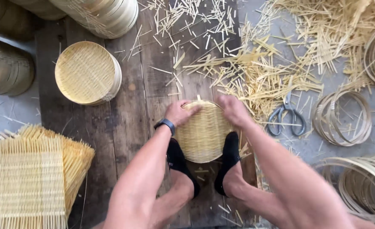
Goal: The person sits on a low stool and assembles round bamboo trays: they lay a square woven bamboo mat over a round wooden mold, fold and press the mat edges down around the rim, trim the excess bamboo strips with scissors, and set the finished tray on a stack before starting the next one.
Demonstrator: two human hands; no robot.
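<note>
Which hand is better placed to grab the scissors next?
Right, probably. The scissors lie on the floor just right of the woven tray, near the right hand. The left hand sits on the tray's far-left rim and would have to cross over.

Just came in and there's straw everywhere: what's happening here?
A person sits on a plank floor, both feet bracing a round woven tray. The left hand and right hand press on its far rim. Scissors lie to the right among cut strips; finished trays are stacked to the left.
</note>
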